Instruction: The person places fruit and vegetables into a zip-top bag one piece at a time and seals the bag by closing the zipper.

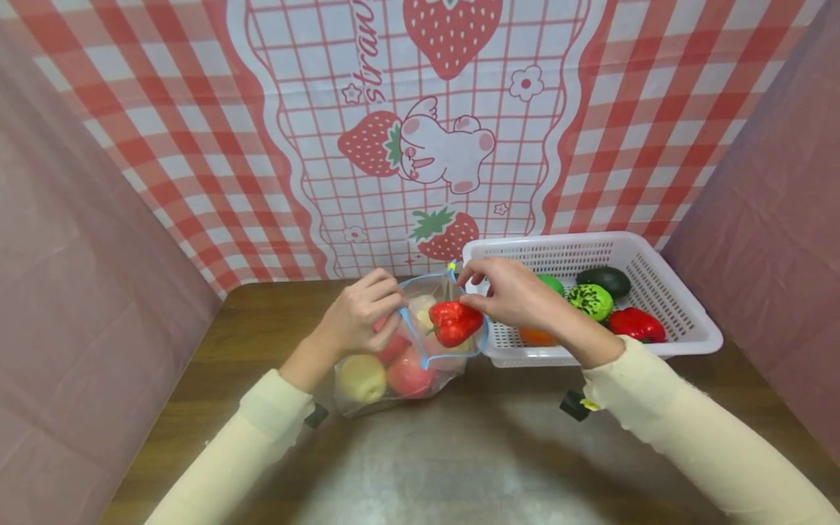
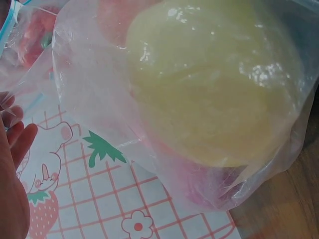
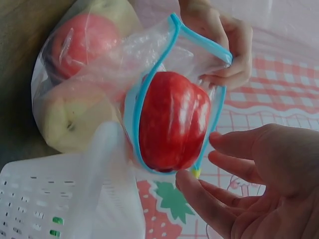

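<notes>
A clear zip bag (image 1: 408, 329) with a blue-edged mouth holds several round fruits, among them a pale yellow one (image 1: 363, 378) and a red-pink one (image 1: 410, 374). My left hand (image 1: 364, 310) pinches the bag's mouth on its left side. A red bell pepper (image 3: 172, 122) sits within the blue rim, partly inside the bag. My right hand (image 3: 259, 179) is at the opposite side, its fingers spread and slightly bent, with fingertips right at the rim beside the pepper. In the left wrist view, the yellow fruit (image 2: 209, 84) bulges behind the plastic.
A white perforated basket (image 1: 705, 339) stands right of the bag, holding a red pepper (image 1: 636, 325), a dark green avocado-like item (image 1: 605, 280), a speckled green item (image 1: 590, 301) and an orange one (image 1: 537, 337). A strawberry-print cloth (image 1: 453, 146) covers the back, over a wooden table (image 1: 262, 328).
</notes>
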`<move>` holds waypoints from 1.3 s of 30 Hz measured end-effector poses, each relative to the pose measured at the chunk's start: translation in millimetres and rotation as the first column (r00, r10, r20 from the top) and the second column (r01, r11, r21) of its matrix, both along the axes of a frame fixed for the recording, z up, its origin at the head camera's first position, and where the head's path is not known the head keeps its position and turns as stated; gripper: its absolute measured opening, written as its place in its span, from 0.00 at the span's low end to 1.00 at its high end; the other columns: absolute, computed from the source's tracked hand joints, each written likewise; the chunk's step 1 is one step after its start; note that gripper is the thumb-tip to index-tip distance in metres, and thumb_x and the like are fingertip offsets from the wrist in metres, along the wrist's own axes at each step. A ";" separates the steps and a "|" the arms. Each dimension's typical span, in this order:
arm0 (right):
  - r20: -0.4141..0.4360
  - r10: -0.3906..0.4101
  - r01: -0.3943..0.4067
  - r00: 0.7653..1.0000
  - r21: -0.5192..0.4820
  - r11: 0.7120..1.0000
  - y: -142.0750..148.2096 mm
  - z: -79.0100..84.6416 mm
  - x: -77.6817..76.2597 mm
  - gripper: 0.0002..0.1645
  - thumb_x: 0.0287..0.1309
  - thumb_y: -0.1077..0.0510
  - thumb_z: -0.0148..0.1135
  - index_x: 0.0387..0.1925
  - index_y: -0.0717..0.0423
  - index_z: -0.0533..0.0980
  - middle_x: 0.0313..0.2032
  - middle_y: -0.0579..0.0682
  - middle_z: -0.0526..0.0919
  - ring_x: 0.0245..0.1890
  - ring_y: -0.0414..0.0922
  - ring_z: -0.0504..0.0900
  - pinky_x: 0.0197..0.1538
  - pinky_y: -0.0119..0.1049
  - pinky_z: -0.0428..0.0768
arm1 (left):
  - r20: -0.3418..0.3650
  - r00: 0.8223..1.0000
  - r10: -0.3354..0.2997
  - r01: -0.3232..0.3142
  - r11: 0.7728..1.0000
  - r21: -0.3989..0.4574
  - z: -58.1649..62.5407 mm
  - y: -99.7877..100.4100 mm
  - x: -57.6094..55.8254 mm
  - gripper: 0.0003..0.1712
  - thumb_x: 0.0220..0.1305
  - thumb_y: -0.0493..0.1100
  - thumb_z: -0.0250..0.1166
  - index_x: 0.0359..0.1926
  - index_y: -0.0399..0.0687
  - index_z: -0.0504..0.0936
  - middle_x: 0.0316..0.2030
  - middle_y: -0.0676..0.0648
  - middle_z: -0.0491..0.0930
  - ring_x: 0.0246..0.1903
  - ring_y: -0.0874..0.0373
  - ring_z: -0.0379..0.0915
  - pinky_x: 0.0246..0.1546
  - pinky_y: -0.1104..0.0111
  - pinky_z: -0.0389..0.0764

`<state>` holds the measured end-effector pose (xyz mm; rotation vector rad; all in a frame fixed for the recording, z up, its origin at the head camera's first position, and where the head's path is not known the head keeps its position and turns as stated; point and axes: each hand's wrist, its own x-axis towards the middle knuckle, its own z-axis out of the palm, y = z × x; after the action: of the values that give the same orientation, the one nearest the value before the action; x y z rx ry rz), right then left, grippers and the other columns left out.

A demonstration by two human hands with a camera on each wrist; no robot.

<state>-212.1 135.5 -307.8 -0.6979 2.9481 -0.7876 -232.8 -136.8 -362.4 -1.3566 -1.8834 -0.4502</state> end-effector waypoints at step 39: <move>0.651 0.010 -0.244 0.759 0.271 0.931 82.6 -28.3 -63.3 0.32 0.55 0.56 0.72 0.63 0.43 0.75 0.63 0.55 0.73 0.57 0.53 0.72 0.50 0.45 0.89 | 0.067 0.998 0.018 -0.014 0.998 -0.062 -3.2 -2.0 5.1 0.18 0.54 0.41 0.66 0.47 0.52 0.89 0.38 0.48 0.83 0.40 0.56 0.75 0.27 0.71 0.81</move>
<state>-275.4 218.1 -336.1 -0.4693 2.2825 -0.3707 -227.6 -138.8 -365.6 -1.3809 -1.9765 -0.4373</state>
